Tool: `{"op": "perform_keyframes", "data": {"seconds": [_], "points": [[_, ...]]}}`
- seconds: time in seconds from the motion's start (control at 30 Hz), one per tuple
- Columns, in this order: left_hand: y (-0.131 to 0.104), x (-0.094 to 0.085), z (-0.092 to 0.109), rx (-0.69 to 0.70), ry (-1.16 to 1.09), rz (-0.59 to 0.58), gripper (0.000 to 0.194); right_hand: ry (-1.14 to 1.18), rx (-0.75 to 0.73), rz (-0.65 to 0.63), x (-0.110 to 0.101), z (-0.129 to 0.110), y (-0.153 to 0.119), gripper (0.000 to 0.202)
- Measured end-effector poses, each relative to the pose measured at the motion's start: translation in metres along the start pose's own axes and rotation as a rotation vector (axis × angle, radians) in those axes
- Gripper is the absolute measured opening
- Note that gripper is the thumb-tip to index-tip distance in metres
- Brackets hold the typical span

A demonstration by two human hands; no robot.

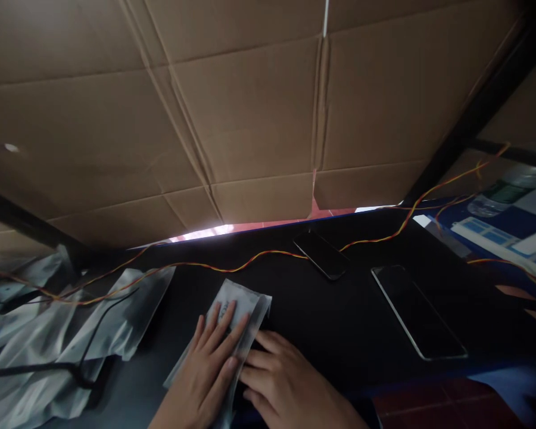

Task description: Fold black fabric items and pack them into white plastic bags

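My left hand (205, 372) lies flat on a silvery plastic pouch (239, 298) on the black table (321, 322), fingers spread and pressing it down. Beside it, my right hand (279, 381) rests with its fingertips at the pouch's right edge, touching the fold there. The pouch's near end is hidden under both hands.
A pile of similar silvery pouches (58, 339) lies at the left. Twisted red-yellow wire (250, 262) runs across the table. Two dark phones (324, 255) (417, 313) lie at the right. A cardboard wall (250, 107) stands behind. A water bottle (504, 193) sits far right.
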State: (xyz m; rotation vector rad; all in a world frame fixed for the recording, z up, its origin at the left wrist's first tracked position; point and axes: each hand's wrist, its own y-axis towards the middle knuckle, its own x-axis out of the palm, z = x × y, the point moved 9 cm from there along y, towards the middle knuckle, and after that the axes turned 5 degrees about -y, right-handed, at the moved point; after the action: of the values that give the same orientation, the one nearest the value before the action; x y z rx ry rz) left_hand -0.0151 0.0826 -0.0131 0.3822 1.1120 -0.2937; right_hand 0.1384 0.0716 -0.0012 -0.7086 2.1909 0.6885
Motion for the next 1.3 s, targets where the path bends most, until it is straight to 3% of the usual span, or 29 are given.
{"op": "perform_keyframes", "data": {"seconds": [0.1, 0.2, 0.33, 0.47, 0.57, 0.67, 0.77, 0.87, 1.07, 1.2, 1.3], "points": [[0.001, 0.002, 0.010, 0.021, -0.058, 0.021, 0.064, -0.060, -0.033, 0.065, 0.014, -0.004, 0.012, 0.029], [-0.001, -0.002, 0.029, 0.032, -0.196, 0.010, 0.062, -0.041, 0.027, 0.144, 0.029, -0.007, 0.027, 0.049], [-0.002, -0.008, 0.031, 0.022, -0.222, 0.025, 0.060, 0.006, 0.164, 0.228, 0.024, -0.004, 0.033, 0.069], [-0.005, -0.003, 0.005, 0.009, -0.036, 0.047, 0.061, 0.187, 0.047, 0.101, 0.007, -0.003, 0.019, 0.047], [-0.005, 0.003, -0.002, 0.028, -0.001, 0.053, 0.063, 0.180, 0.135, 0.104, -0.010, 0.017, 0.001, 0.038], [-0.001, 0.008, 0.011, 0.070, -0.007, 0.037, 0.062, 0.073, 0.213, 0.143, -0.013, 0.026, -0.007, 0.031], [0.007, 0.009, 0.030, 0.094, -0.011, 0.033, 0.061, 0.053, 0.139, 0.129, -0.001, 0.016, 0.000, 0.020], [0.016, 0.009, 0.045, 0.120, 0.025, 0.031, 0.062, 0.059, 0.124, 0.150, 0.001, 0.014, 0.008, 0.034], [0.028, 0.022, 0.038, 0.084, 0.252, 0.081, 0.067, 0.035, 0.270, 0.197, -0.021, 0.039, -0.017, 0.030], [0.028, 0.024, 0.028, -0.005, 0.301, 0.184, 0.069, -0.074, 0.056, 0.193, -0.012, 0.020, -0.033, 0.018], [0.021, 0.010, 0.025, 0.002, 0.181, 0.254, 0.066, -0.224, -0.080, 0.291, -0.002, 0.004, -0.036, 0.008]]}}
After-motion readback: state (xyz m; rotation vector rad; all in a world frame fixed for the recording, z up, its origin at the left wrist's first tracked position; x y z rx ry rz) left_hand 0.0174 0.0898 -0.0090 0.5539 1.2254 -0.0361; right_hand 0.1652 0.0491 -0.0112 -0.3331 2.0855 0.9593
